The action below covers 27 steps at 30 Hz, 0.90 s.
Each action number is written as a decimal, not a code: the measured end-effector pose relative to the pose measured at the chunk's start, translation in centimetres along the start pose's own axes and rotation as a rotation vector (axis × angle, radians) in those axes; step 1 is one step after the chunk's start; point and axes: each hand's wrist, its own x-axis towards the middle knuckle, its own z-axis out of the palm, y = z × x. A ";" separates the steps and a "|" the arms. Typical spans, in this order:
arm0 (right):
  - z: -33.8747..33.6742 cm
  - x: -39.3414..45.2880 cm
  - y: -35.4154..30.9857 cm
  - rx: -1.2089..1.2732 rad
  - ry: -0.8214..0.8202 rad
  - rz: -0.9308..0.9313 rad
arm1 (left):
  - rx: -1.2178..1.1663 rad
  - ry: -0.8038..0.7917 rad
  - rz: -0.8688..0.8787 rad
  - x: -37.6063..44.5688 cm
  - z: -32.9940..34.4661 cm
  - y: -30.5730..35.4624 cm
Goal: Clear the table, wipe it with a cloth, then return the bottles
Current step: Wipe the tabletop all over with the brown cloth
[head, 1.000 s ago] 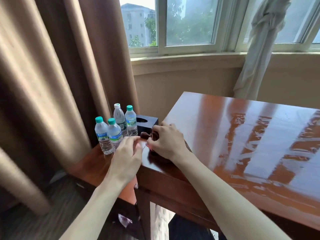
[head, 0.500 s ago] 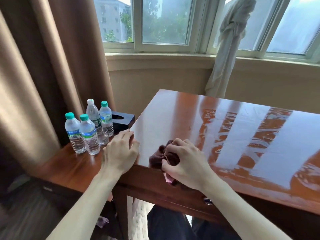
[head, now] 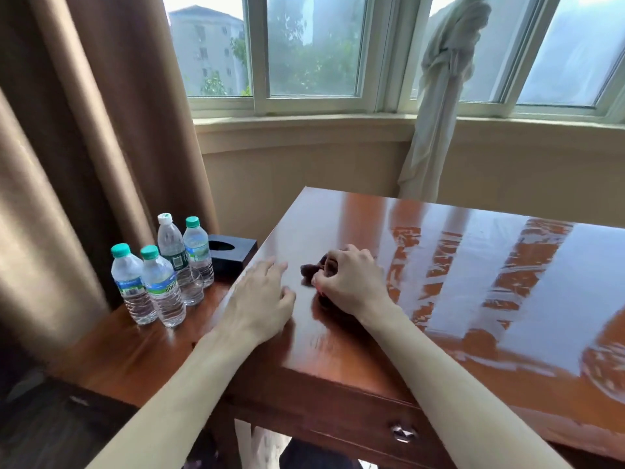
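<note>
Four bottles (head: pixel 162 272) crowd the side stand by a black box (head: pixel 233 253); right hand (head: pixel 351 282) fingers clutch the cloth (head: pixel 309 270), left hand (head: pixel 260 299) relaxed.

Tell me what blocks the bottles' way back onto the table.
Nothing visible does. The four bottles stand on the lower side table, beside the black box. The table top shows only the left hand and the right hand gripping the cloth.

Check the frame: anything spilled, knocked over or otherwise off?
Nothing stands out. The four water bottles stand upright and capped on the lower side table, next to the black tissue box. The right hand grips the dark cloth on the glossy table; the left hand rests flat on it.
</note>
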 end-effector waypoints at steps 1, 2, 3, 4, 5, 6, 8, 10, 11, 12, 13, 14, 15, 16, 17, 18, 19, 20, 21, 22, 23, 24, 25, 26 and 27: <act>0.7 1.9 0.8 -0.026 0.006 0.034 | 0.008 -0.004 0.011 1.3 0.3 0.8; 1.2 3.7 1.6 -0.030 0.001 0.049 | 0.025 -0.007 0.024 2.9 0.7 1.4; 1.5 5.6 2.7 -0.024 -0.003 0.066 | 0.042 -0.011 0.025 4.6 1.1 1.6; 1.8 7.7 4.0 -0.026 -0.004 0.098 | 0.056 -0.012 0.018 6.3 1.5 1.8; 2.1 9.8 5.6 -0.032 0.003 0.132 | 0.064 -0.017 0.001 7.9 2.0 1.8; 2.5 12.2 7.4 -0.032 0.016 0.169 | 0.074 -0.014 -0.016 9.5 2.5 1.7; 2.9 17.0 10.9 -0.033 0.042 0.228 | 0.099 -0.020 -0.047 12.6 3.9 1.0; 3.5 21.5 14.3 -0.058 0.054 0.250 | 0.150 -0.038 -0.086 14.4 5.3 0.1; 3.6 23.5 15.8 -0.067 0.052 0.261 | 0.171 -0.037 -0.101 14.9 5.9 -0.4; 3.8 25.5 17.1 -0.070 0.057 0.269 | 0.186 -0.035 -0.112 15.2 6.3 -0.6; 3.8 27.3 18.4 -0.070 0.072 0.276 | 0.197 -0.041 -0.120 15.3 6.5 -0.7; 3.9 28.7 19.3 -0.071 0.084 0.284 | 0.210 -0.049 -0.127 15.3 6.6 -0.8; 4.1 29.9 20.0 -0.074 0.090 0.294 | 0.224 -0.054 -0.130 15.2 6.5 -0.8; 4.2 30.7 20.4 -0.078 0.091 0.300 | 0.236 -0.059 -0.131 15.2 6.4 -0.8; 4.3 31.2 20.5 -0.080 0.089 0.301 | 0.239 -0.065 -0.134 15.2 6.3 -0.7; 4.2 31.2 20.4 -0.077 0.086 0.303 | 0.235 -0.074 -0.137 15.2 6.2 -0.5; 3.9 30.7 20.2 -0.067 0.081 0.301 | 0.227 -0.082 -0.137 15.1 6.1 -0.5; 3.6 29.8 19.8 -0.053 0.068 0.291 | 0.220 -0.087 -0.139 15.1 6.0 -0.3; 3.3 28.5 19.2 -0.040 0.053 0.273 | 0.215 -0.090 -0.143 15.0 6.0 -0.2; 2.9 26.8 18.2 -0.031 0.035 0.252 | 0.215 -0.091 -0.143 14.9 6.0 -0.2; 2.6 24.7 17.0 -0.026 0.014 0.229 | 0.216 -0.089 -0.140 14.9 6.0 -0.2; 2.3 22.3 15.6 -0.025 -0.007 0.194 | 0.216 -0.093 -0.137 15.0 6.0 -0.3; 2.0 19.6 14.1 -0.027 -0.025 0.147 | 0.219 -0.099 -0.139 15.0 6.0 -0.3; 1.6 16.7 12.4 -0.025 -0.038 0.097 | 0.224 -0.104 -0.139 15.0 6.0 -0.3; 1.2 13.5 10.7 -0.012 -0.049 0.040 | 0.229 -0.108 -0.136 15.0 5.9 -0.2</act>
